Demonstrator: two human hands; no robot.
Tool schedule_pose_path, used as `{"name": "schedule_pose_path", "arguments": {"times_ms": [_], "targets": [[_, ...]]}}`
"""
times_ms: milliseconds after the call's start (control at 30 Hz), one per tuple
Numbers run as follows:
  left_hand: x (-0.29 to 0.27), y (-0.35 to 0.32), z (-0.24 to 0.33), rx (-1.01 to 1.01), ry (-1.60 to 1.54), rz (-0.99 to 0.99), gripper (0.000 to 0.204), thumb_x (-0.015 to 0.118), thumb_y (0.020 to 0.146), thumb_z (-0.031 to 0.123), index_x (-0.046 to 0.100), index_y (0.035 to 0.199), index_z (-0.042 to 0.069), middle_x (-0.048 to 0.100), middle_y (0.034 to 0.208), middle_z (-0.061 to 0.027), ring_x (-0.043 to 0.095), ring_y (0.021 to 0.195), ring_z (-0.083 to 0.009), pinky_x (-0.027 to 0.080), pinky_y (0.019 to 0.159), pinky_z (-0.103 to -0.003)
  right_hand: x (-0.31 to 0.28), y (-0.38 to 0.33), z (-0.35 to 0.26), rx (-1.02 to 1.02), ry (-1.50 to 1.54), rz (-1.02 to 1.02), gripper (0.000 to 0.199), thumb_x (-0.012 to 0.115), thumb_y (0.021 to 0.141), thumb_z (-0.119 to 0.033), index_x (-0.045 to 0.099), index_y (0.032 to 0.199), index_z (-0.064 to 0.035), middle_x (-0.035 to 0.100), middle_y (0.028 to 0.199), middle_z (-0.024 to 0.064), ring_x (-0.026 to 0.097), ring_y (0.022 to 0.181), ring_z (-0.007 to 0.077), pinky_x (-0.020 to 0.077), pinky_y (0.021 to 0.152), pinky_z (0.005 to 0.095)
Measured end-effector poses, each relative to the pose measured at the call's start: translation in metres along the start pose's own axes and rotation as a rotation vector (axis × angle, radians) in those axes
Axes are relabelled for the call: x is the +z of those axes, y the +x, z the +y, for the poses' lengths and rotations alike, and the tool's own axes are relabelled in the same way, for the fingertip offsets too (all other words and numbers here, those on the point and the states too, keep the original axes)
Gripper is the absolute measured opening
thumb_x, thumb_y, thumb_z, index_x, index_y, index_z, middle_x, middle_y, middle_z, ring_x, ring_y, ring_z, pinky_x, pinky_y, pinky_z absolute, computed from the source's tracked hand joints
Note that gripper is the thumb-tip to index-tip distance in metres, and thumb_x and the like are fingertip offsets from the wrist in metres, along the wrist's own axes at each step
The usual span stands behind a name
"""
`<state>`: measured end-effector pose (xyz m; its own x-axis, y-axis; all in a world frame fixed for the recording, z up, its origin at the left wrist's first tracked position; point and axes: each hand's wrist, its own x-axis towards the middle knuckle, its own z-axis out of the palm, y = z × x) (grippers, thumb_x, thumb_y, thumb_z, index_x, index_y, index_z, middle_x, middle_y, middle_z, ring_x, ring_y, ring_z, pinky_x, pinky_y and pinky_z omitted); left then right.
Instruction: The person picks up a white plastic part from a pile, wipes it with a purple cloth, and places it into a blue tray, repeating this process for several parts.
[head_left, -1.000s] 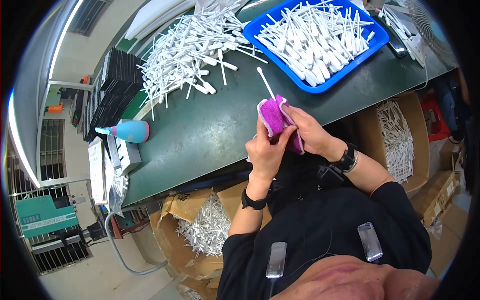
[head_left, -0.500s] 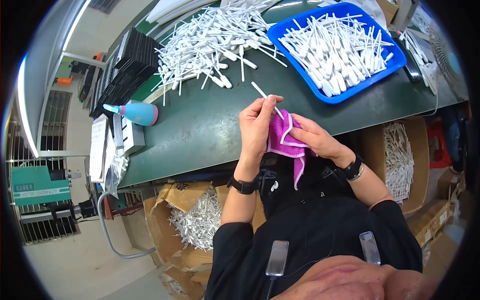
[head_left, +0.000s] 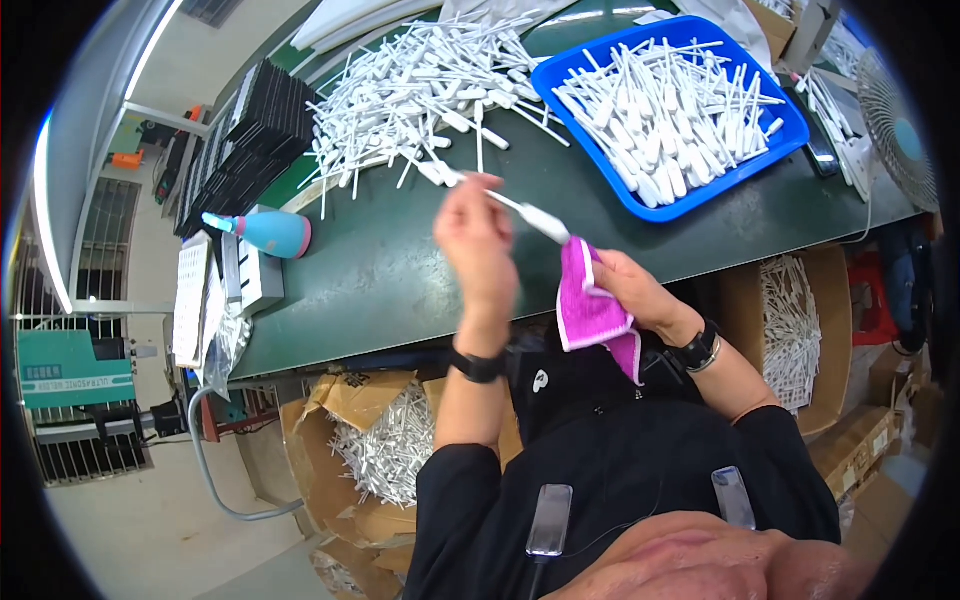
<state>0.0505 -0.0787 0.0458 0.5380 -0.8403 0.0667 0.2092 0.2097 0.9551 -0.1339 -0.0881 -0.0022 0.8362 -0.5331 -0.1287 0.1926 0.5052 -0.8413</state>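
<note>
- Since half a second ago, left hand (head_left: pixel 478 245) has pulled the white stick (head_left: pixel 520 208) out of the pink cloth (head_left: pixel 590 305).
- Left hand pinches one stick, its length running toward the right hand (head_left: pixel 632 290), which grips one cloth.
- One blue tray (head_left: pixel 790 130) lies beyond the right hand; loose sticks (head_left: pixel 400 90) uncountable.

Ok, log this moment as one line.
left hand: holds white stick | right hand: holds pink cloth at stick's end | blue tray: full
</note>
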Motion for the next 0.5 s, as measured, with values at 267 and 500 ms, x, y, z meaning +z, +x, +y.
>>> {"name": "schedule_pose_path", "arguments": {"times_ms": [267, 500], "targets": [[0.072, 0.065, -0.005, -0.252, 0.286, -0.621, 0.028, 0.051, 0.093, 0.025, 0.066, 0.099, 0.002, 0.061, 0.071, -0.0021, 0.051, 0.053, -0.0064, 0.037, 0.044, -0.020, 0.007, 0.000, 0.009, -0.082, 0.214, 0.196, 0.025, 0.047, 0.097, -0.027, 0.054, 0.107, -0.0049, 0.060, 0.090, 0.0001, 0.059, 0.077, 0.0076, 0.0481, 0.071, 0.0213], [0.027, 0.095, 0.003, 0.283, 1.297, -0.403, 0.027, 0.053, 0.088, 0.029, 0.067, 0.100, 0.009, 0.067, 0.081, -0.0120, 0.064, 0.065, -0.0247, 0.049, 0.059, -0.034, -0.011, -0.007, 0.006, -0.014, 0.460, 0.185, 0.032, 0.040, 0.098, -0.034, 0.055, 0.102, -0.0066, 0.059, 0.075, 0.0016, 0.055, 0.057, 0.0114, 0.0437, 0.051, 0.0233]]}}
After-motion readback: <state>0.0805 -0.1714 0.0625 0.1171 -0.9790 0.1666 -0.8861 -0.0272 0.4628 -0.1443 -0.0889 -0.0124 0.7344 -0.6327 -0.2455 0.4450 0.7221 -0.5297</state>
